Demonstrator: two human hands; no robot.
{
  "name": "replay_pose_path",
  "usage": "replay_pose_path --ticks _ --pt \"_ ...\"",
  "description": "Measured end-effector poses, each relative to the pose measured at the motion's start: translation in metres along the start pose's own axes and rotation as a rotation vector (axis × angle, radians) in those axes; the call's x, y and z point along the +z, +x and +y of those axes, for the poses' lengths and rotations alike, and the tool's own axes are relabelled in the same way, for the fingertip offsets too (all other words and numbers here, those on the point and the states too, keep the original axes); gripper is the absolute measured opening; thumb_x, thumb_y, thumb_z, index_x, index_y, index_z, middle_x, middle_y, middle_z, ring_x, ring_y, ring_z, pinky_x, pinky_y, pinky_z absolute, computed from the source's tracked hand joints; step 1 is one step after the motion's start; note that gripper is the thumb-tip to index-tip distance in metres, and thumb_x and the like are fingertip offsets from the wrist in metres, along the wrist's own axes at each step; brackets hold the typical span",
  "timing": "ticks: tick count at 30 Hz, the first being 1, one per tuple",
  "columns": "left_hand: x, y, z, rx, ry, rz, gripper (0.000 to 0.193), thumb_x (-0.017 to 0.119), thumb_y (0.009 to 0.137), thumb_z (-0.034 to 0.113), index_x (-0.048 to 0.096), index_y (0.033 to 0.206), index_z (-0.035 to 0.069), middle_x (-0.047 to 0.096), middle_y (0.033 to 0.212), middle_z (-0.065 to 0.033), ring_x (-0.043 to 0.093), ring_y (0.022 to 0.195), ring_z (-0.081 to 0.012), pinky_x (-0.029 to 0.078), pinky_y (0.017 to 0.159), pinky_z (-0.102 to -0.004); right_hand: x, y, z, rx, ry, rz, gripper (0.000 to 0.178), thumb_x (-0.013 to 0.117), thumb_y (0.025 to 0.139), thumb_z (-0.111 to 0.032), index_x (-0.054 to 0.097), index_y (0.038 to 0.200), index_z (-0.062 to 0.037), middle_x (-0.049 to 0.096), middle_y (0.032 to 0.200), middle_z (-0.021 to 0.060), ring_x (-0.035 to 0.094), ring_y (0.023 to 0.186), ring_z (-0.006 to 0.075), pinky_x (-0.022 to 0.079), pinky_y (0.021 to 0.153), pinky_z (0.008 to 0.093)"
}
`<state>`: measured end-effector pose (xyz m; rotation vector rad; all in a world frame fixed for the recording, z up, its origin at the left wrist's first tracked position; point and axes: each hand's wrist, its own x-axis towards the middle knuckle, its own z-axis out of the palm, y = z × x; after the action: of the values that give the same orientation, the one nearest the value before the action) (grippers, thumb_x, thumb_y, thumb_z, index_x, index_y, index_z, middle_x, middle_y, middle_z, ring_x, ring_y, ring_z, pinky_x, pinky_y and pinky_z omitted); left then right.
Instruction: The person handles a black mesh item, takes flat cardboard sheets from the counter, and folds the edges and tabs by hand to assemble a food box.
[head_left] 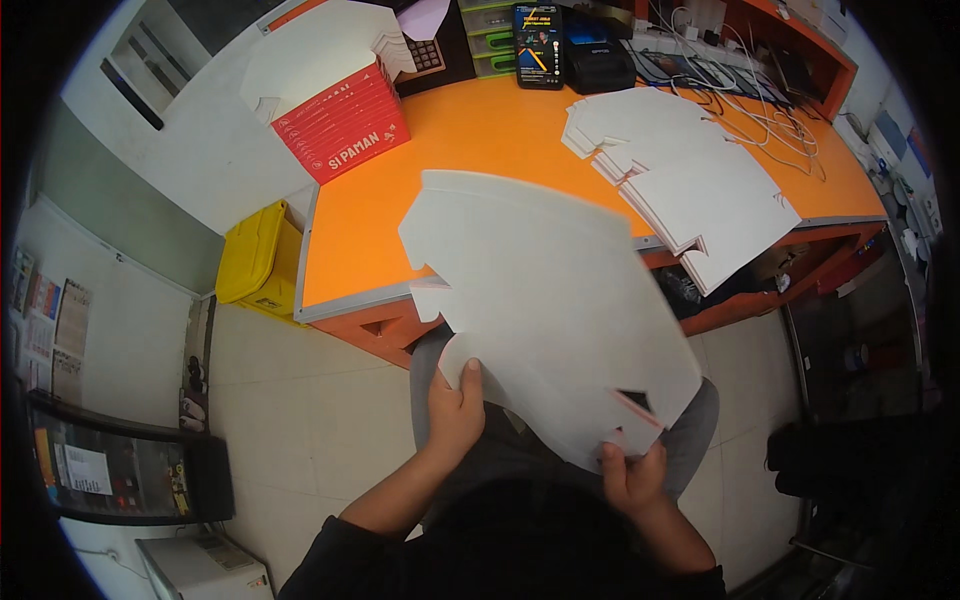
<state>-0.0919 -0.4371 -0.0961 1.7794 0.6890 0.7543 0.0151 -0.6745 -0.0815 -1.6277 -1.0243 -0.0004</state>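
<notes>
A large die-cut cardboard box blank (540, 290), plain white side up, is held flat over my lap. My left hand (457, 405) grips its near left edge, thumb on top. At its near right corner, beside a cut slot, my right hand (634, 473) pinches the card with the thumb above. The fingers beneath the blank are hidden. On the right of the orange desk lies a pile of similar white blanks (700, 185), overhanging the front edge. A stack of red printed cartons (345, 125) with white flaps stands at the desk's left end.
The orange desk (470, 130) has a grey front edge. At its back are a phone (538, 45), a black device (598, 60), a calculator (428, 56) and tangled white cables (770, 125). A yellow bin (262, 255) stands on the floor at left.
</notes>
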Motion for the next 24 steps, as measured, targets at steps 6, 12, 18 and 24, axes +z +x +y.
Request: replay_pose_path --ticks 6,12,18,24 --pt "0.010 -0.004 -0.019 0.183 -0.036 0.085 0.043 0.048 0.106 0.015 0.041 0.144 -0.005 0.053 0.125 -0.0147 0.052 0.114 -0.0222 0.043 0.099 -0.0356 0.020 0.016 -0.021 -0.188 0.125 -0.079 0.014 0.061 0.097 -0.005 0.056 0.108 0.0010 0.073 0.113 0.0290 0.077 0.089 0.0357 0.061 0.073 0.0391" --pt "0.017 -0.005 -0.002 0.413 -0.068 0.072 0.058 0.041 0.111 0.026 0.021 0.155 -0.006 0.044 0.144 -0.0167 0.048 0.131 -0.0226 0.038 0.111 -0.0370 0.029 0.012 -0.020 -0.203 0.101 -0.304 0.020 0.070 0.088 -0.004 0.059 0.104 0.0022 0.073 0.118 0.0251 0.077 0.093 0.0351 0.063 0.074 0.0389" --pt "-0.007 -0.024 -0.010 0.323 -0.205 -0.010 0.059 0.043 0.111 0.030 0.022 0.155 -0.004 0.045 0.143 -0.0145 0.048 0.128 -0.0205 0.040 0.108 -0.0359 0.041 0.013 -0.035 -0.336 -0.072 -0.321 0.015 0.073 0.088 -0.006 0.071 0.099 0.0046 0.072 0.121 0.0190 0.076 0.096 0.0274 0.064 0.075 0.0355" --pt "-0.002 -0.020 -0.028 0.168 -0.351 0.003 0.061 0.045 0.111 0.035 0.023 0.154 -0.002 0.045 0.143 -0.0124 0.049 0.126 -0.0185 0.041 0.105 -0.0349 0.044 0.011 -0.036 -0.286 -0.065 -0.296 0.015 0.072 0.091 -0.009 0.074 0.100 0.0027 0.074 0.117 0.0167 0.076 0.096 0.0260 0.063 0.077 0.0351"
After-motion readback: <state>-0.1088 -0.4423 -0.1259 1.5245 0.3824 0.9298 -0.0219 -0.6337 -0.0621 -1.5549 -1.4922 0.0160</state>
